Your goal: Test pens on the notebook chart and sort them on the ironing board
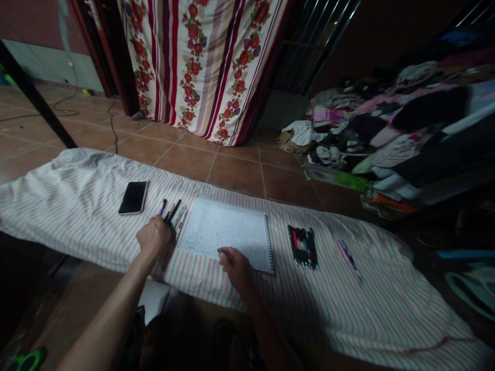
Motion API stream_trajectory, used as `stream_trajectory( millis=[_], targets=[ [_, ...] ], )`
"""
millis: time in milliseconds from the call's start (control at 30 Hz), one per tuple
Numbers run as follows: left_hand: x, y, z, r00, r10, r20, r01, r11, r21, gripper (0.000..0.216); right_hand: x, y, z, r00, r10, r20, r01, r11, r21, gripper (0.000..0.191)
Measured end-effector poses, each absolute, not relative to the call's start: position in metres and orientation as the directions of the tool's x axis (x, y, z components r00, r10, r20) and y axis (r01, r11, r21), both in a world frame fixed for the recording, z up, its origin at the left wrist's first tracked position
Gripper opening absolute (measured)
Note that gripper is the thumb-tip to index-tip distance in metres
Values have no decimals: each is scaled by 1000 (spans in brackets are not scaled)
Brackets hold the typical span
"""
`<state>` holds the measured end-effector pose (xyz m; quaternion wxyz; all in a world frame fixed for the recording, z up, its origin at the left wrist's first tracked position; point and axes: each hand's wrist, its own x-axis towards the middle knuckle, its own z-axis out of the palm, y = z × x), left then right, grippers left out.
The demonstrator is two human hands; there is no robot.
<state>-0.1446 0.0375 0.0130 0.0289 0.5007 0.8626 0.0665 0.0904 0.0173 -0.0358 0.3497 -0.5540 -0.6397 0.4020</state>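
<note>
My left hand is closed at the lower ends of several pens, its fingers curled round a purple pen. Beside it lies a black pen, and to the right of that are some white pens. A spiral notebook lies open with its coil on the right, the page covered in faint writing. Over the notebook's lower edge rests my right hand, fingers bent and drawn together; nothing can be made out between them.
A dark-screened phone lies to the left. Right of the notebook are a row of dark pens and a pink pen. A striped cloth covers the table. Beyond are a floral curtain and heaped clothes.
</note>
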Motion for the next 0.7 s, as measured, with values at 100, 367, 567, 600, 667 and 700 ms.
stream_trajectory(
  millis=[100, 367, 567, 600, 667, 700],
  targets=[
    [-145, 40, 18, -511, 859, -23, 838, 504, 207, 34, 91, 18, -35, -136, 990, -40, 389, 16, -921, 22],
    [-105, 44, -3, -221, 971, -86, 510, 190, 839, 20, 90, 26, -27, -48, 993, -108, 137, -100, -985, 33],
    [-62, 27, -9, 18, 987, -157, 467, 131, 874, 25, 94, 30, -20, 126, 982, -141, -18, -139, -990, 37],
    [-58, 24, -8, 51, 986, -161, 495, 115, 861, 26, 95, 30, -19, 130, 979, -158, -26, -156, -987, 39],
    [-52, 20, -5, 98, 986, -133, 562, 55, 826, 27, 99, 32, -16, 135, 971, -196, -23, -195, -981, 40],
    [-50, 19, -5, 116, 988, -104, 592, 16, 806, 27, 101, 32, -15, 142, 967, -210, -17, -209, -978, 40]
  ],
)
